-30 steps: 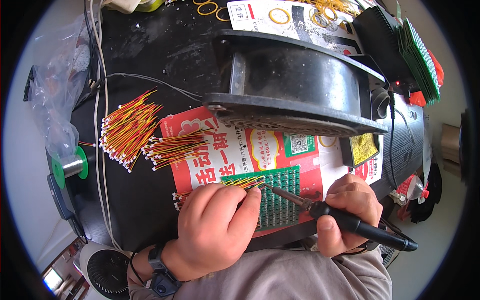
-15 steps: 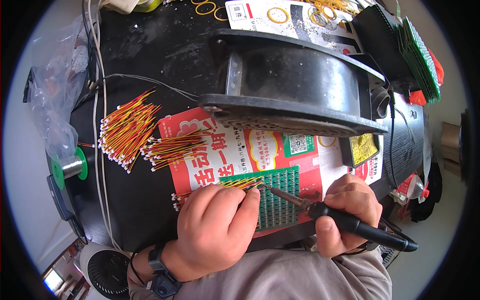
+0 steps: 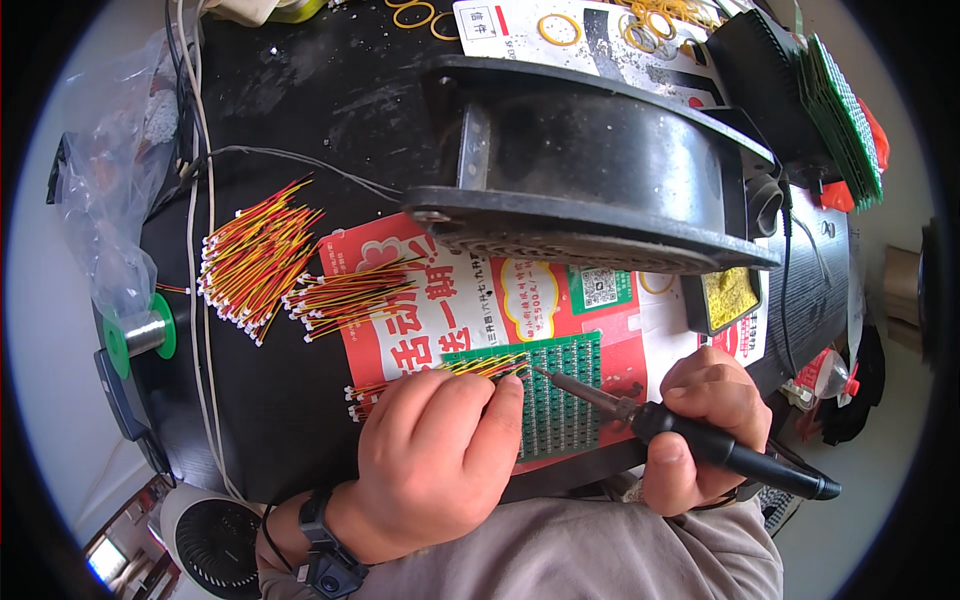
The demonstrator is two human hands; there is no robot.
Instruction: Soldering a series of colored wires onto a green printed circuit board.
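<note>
My left hand (image 3: 435, 465) is closed over a green circuit-board panel (image 3: 560, 410), thumb and fingers pinched at a red-and-yellow connector wire. Its fingertips are partly hidden. More of these wires (image 3: 485, 364) lie across the panel's upper left, and white plugs (image 3: 357, 402) stick out left of my hand. In my right hand (image 3: 715, 425) is a soldering iron (image 3: 700, 445) with a black handle. Its metal tip points left over the panel, just right of my left thumb and close to the wire ends.
Loose connector wires (image 3: 255, 265) are heaped at the left, beside a solder spool (image 3: 140, 335). A large black fan (image 3: 600, 150) stands just beyond the panel. A yellow sponge (image 3: 730, 297) sits in a tray at right. Stacked green boards (image 3: 840, 120) stand far right.
My right hand and the soldering iron have shifted slightly right, drawing the tip a little away from the wire ends. My left hand stays nearly in place.
</note>
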